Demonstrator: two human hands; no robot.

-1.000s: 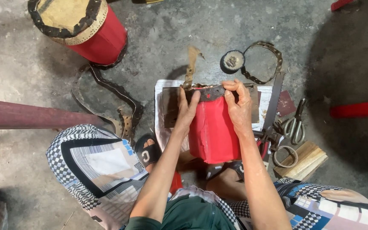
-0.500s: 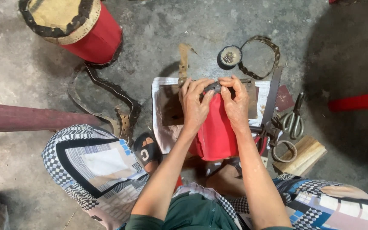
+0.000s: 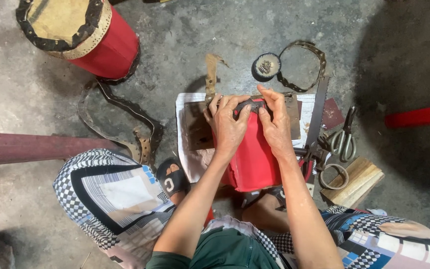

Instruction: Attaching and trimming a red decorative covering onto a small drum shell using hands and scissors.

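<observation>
Both the left hand [image 3: 229,130] and right hand [image 3: 274,127] are clamped on the small red cylindrical drum body [image 3: 253,159], and ought to press its dark perforated rim strip [image 3: 251,104] down evenly.

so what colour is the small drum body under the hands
Red; the small cylindrical drum body under both hands shows best in the head view.

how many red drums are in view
2: one finished red drum lying on the floor at upper left, and one red drum body under both hands in front of the person. Others may sit out of frame.
</observation>
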